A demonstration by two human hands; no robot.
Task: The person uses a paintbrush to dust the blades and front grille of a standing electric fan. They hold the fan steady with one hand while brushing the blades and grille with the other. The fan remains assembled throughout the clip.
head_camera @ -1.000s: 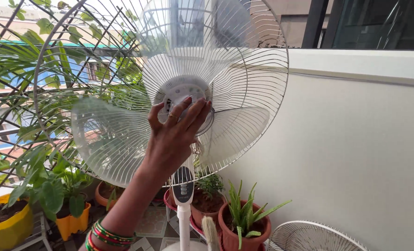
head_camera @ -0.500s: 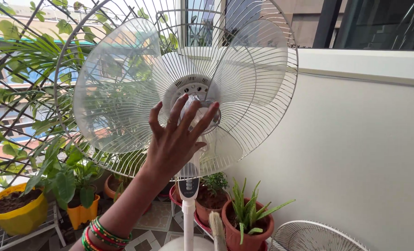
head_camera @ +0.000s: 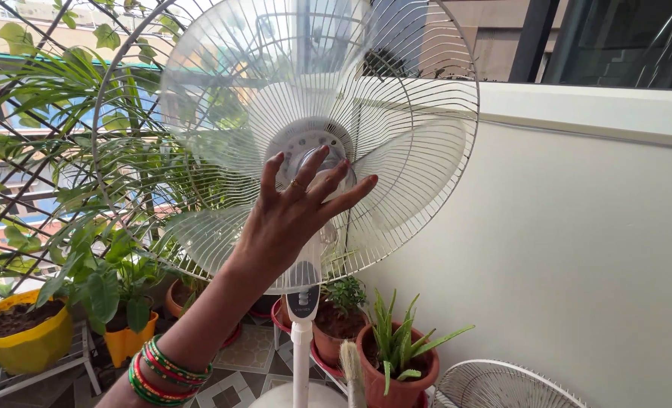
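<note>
While my left hand (head_camera: 287, 223) rests spread-fingered on the clear hub cap (head_camera: 317, 170) at the fan's centre, the translucent plastic blades (head_camera: 411, 170) have rotated since before; my right hand is unseen.

Only 1 view was given, from a camera worn on the person's head. It stood close before the white pedestal fan with clear plastic blades (head_camera: 306, 151), facing level rather than down, so the round wire rear guard (head_camera: 442, 143) filled the upper middle of the frame. The left hand (head_camera: 294, 215) reached in from the lower left. The cream balcony wall (head_camera: 577, 249) took the right half, potted plants the bottom.
</note>
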